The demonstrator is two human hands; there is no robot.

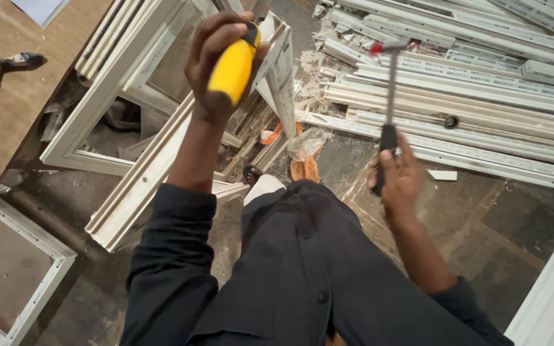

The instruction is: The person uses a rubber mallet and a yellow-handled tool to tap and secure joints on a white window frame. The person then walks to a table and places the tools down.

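White window frame (161, 138), lying tilted on the floor (482, 218) by the profile pile (482, 83), is being worked: yellow-handled chisel (233, 67) is being clamped in the left hand (216, 61), hammer (389, 109) in the right hand (397, 179); blows are probably best kept short and square.

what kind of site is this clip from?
Likely a window-frame fabrication workshop. White frame profiles lie stacked on a dusty floor, assembled white frames lean nearby, and the left hand grips a yellow-handled tool while the right hand holds a hammer.
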